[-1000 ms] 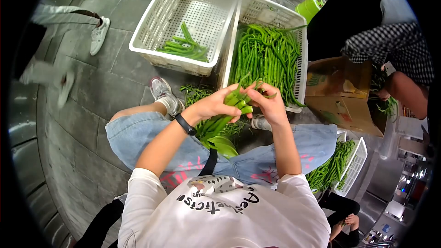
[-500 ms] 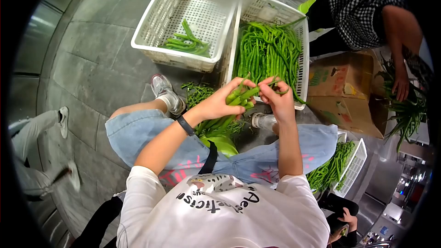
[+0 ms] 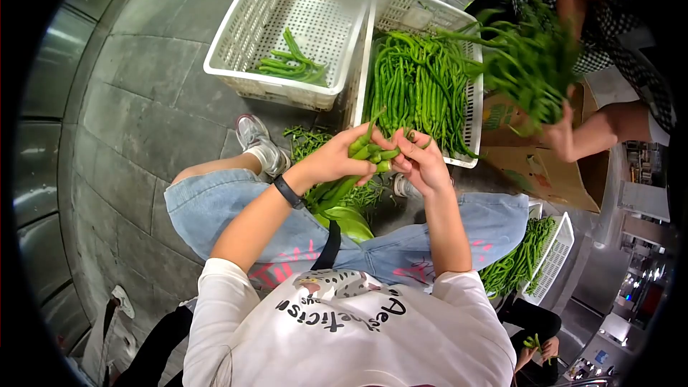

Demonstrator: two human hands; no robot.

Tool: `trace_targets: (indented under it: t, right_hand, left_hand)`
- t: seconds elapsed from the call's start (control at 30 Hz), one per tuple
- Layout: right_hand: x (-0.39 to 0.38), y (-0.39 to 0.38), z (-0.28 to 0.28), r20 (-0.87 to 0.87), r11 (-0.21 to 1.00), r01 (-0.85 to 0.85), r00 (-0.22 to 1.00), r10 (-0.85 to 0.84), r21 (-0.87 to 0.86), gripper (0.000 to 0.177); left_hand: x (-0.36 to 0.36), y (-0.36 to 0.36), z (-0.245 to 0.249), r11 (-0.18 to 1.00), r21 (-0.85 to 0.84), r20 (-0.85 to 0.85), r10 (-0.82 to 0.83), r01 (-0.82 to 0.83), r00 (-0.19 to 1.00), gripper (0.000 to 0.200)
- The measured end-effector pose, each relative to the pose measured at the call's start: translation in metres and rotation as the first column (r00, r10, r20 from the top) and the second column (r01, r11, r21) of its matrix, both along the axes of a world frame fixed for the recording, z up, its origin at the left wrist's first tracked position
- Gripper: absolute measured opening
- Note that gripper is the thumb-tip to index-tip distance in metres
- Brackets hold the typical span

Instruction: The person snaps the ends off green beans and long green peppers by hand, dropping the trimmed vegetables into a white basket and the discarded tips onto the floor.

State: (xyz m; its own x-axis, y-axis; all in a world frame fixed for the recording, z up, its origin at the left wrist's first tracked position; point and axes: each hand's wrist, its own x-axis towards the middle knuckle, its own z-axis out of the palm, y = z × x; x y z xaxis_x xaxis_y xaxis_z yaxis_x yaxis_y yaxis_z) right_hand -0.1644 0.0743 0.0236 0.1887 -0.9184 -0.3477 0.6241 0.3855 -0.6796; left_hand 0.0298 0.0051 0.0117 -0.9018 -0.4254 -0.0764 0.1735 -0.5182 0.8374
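Note:
My left hand [image 3: 337,158] is closed around several long green peppers [image 3: 367,152], their stem ends pointing up and to the right. The fingertips of my right hand [image 3: 424,163] pinch a thin curled pepper stem [image 3: 416,137] right beside that bunch. Below my left hand, more green peppers [image 3: 335,192] lie over a bright green sheet [image 3: 351,221] between my knees. Just beyond both hands stands a white crate [image 3: 469,104] filled with long green peppers [image 3: 416,86].
Another white crate [image 3: 218,50] at the upper left holds a few peppers [image 3: 290,64]. Small green trimmings [image 3: 308,145] lie on the floor. On the right, a co-worker's hand [image 3: 562,132] grips a large pepper bunch [image 3: 523,72] over a cardboard box [image 3: 552,175]. A third crate [image 3: 555,265] stands lower right.
My right hand has shifted slightly left and down, closer to my left hand. The co-worker has raised a large bunch of peppers toward the full crate. A passer-by's legs on the left have moved down the view.

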Motion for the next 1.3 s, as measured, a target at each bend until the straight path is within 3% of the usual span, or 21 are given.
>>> trace_targets:
  t: [0.1,0.3,0.4,0.47,0.53,0.57,0.63,0.73,0.77,0.87,0.9,0.93,1.0,1.03,1.07,1.13,1.2,1.3]
  right_hand:
    - [-0.003,0.001,-0.004,0.074,0.998,-0.058,0.996,0.057,0.015,0.014]
    - [-0.006,0.002,0.000,0.209,0.979,-0.200,0.960,0.188,0.037,0.015]
    - [-0.010,0.001,0.007,0.171,0.975,-0.168,0.975,0.143,0.142,0.016]
    - [-0.013,-0.004,0.008,0.189,0.992,-0.123,0.975,0.116,0.030,0.018]
    - [-0.015,-0.002,0.007,-0.071,0.999,-0.003,0.997,0.006,0.043,0.015]
    - [-0.012,-0.001,0.007,-0.288,0.998,-0.036,0.956,0.047,0.044,0.015]
    - [-0.005,0.006,-0.012,-0.640,0.990,-0.142,0.761,0.106,-0.006,0.015]
    - [0.006,0.017,-0.042,-0.906,0.919,-0.394,0.391,0.162,-0.005,0.034]
    - [0.006,0.019,-0.044,-0.876,0.894,-0.441,0.397,0.273,0.079,0.052]
    - [0.003,0.017,-0.045,-0.984,0.805,-0.591,0.162,0.073,-0.038,0.061]
    - [-0.003,0.015,-0.043,-0.991,0.816,-0.577,0.081,0.106,0.040,0.070]
    - [-0.004,0.009,-0.034,-0.999,0.825,-0.564,0.047,-0.014,-0.038,0.059]
    - [-0.008,-0.007,-0.003,-0.931,0.931,-0.359,0.357,0.078,-0.060,0.042]
    - [-0.007,-0.014,0.005,-0.897,0.936,-0.257,0.426,-0.115,-0.242,0.027]
    - [-0.006,-0.017,0.020,-0.914,0.937,-0.225,0.366,-0.175,-0.269,0.025]
    - [0.000,-0.021,0.027,-0.908,0.940,-0.216,0.384,-0.166,-0.263,0.022]
    - [0.006,-0.025,0.016,-0.818,0.953,-0.191,0.569,-0.086,-0.234,0.020]
    - [0.010,-0.028,0.015,-0.649,0.975,-0.167,0.760,0.035,-0.144,0.019]
  left_hand:
    - [0.002,0.001,0.004,0.998,0.058,-0.013,-0.026,0.026,1.000,0.036]
    - [0.004,-0.001,0.001,0.992,-0.017,-0.011,-0.123,0.123,0.992,0.033]
    - [0.004,-0.004,0.002,0.989,0.014,-0.024,-0.147,0.147,0.989,0.033]
    - [0.005,-0.007,0.004,0.998,-0.004,-0.023,-0.067,0.067,0.998,0.036]
    - [0.007,-0.012,0.009,0.999,0.004,-0.032,0.048,-0.048,0.998,0.045]
    - [0.009,-0.016,0.014,0.992,0.054,-0.037,0.118,-0.116,0.992,0.048]
    - [0.013,-0.024,0.017,0.968,0.111,-0.022,0.230,-0.226,0.973,0.052]
    - [0.017,-0.034,0.011,0.966,0.078,0.025,0.244,-0.245,0.969,0.049]
    - [0.015,-0.033,0.009,0.967,0.066,0.040,0.244,-0.246,0.969,0.046]
    - [0.010,-0.028,-0.002,0.977,0.074,0.037,0.196,-0.198,0.980,0.043]
    - [0.008,-0.026,-0.005,0.980,0.051,0.041,0.191,-0.193,0.981,0.043]
    - [0.006,-0.024,-0.007,0.982,0.027,0.044,0.185,-0.186,0.982,0.043]
    - [0.005,-0.024,-0.009,0.989,-0.053,0.111,0.144,-0.139,0.983,0.041]
    - [0.004,-0.022,-0.009,0.988,-0.094,0.139,0.137,-0.124,0.981,0.040]
    - [0.003,-0.020,-0.010,0.985,-0.134,0.167,0.130,-0.108,0.977,0.040]
    - [0.000,-0.018,-0.010,0.942,-0.309,0.225,0.206,-0.131,0.952,0.039]
    - [0.000,-0.016,-0.005,0.871,-0.482,0.286,0.260,-0.096,0.922,0.039]
    - [0.003,-0.018,-0.007,0.814,-0.573,0.291,0.303,-0.088,0.907,0.044]
